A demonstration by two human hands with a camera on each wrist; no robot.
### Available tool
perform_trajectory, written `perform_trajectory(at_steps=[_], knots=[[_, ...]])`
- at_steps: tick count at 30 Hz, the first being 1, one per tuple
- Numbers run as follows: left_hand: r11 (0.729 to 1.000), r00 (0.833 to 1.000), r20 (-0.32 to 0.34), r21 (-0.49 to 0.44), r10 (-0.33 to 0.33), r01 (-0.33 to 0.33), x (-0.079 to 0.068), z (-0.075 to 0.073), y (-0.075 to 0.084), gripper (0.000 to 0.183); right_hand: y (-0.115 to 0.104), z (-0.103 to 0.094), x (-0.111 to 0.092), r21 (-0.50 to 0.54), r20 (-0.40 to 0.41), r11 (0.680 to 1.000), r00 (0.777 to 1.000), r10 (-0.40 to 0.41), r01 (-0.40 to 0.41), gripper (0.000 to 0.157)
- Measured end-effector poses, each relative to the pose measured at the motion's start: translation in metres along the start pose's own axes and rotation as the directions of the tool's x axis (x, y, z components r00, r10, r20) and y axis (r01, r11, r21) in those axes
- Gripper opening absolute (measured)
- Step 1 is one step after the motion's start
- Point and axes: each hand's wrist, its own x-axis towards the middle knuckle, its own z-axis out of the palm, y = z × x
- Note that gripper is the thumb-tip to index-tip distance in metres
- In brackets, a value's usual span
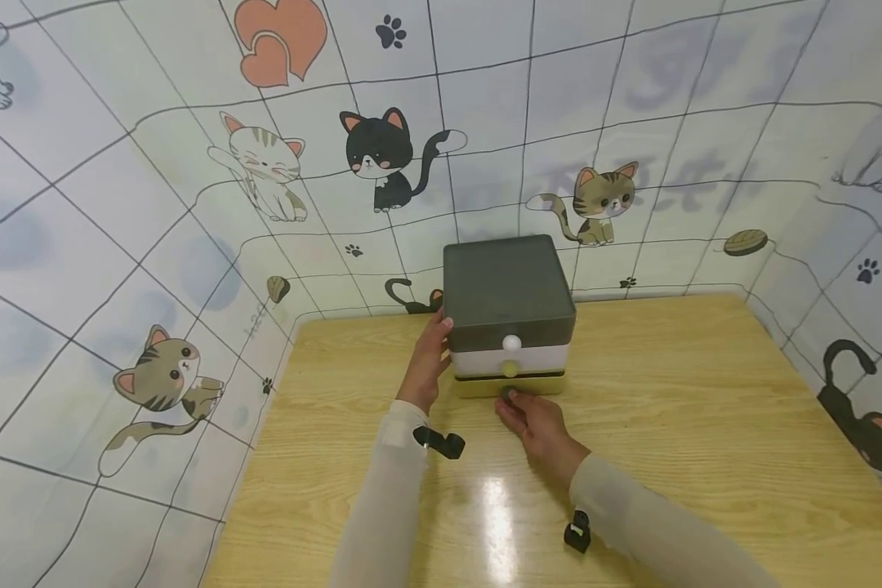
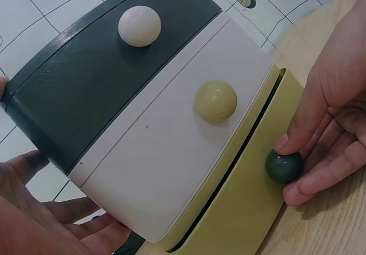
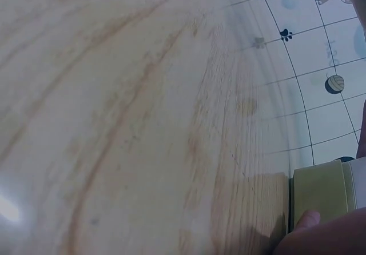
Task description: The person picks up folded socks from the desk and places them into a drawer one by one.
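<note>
A small three-tier drawer box stands on the table near the back wall. Its top tier is dark green with a white knob, the middle one pale with a yellow-green knob. The bottom drawer is yellow-green, and a narrow dark gap shows along its top edge. My right hand pinches that drawer's dark green knob between thumb and fingers. Against the box's left side rests my left hand, thumb up by the top tier, fingers extended lower down.
The wood-grain table extends to both sides of the box and toward me. Behind it and at both sides rise walls with a grid and cartoon cats. Light glares off the tabletop in front of the box.
</note>
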Motion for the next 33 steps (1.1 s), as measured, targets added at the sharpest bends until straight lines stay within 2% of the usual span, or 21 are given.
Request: perform_trajectory(at_steps=[9,23,30,33], knots=[[1.000,1.000,0.016,0.003,0.007,-0.007,-0.003,0.005,0.000,0.070,-0.003,-0.003,0.001,0.035,-0.009,0.999,1.000,-0.005,0.005,0.025],[1.000,1.000,0.031,0.007,-0.007,0.007,-0.002,0.010,0.002,0.068,-0.013,-0.008,-0.002,0.065,0.020,0.997,0.999,0.027,-0.028,0.024],[0.999,0.999,0.032,0.042,0.006,-0.008,-0.005,-0.002,0.000,0.071,-0.018,-0.004,-0.005,-0.002,0.080,0.998,0.995,0.066,-0.067,0.026],[0.998,1.000,0.023,0.057,0.005,-0.007,-0.006,-0.006,0.003,0.072,-0.022,-0.003,-0.008,-0.059,0.096,0.997,0.994,0.055,-0.049,0.028]])
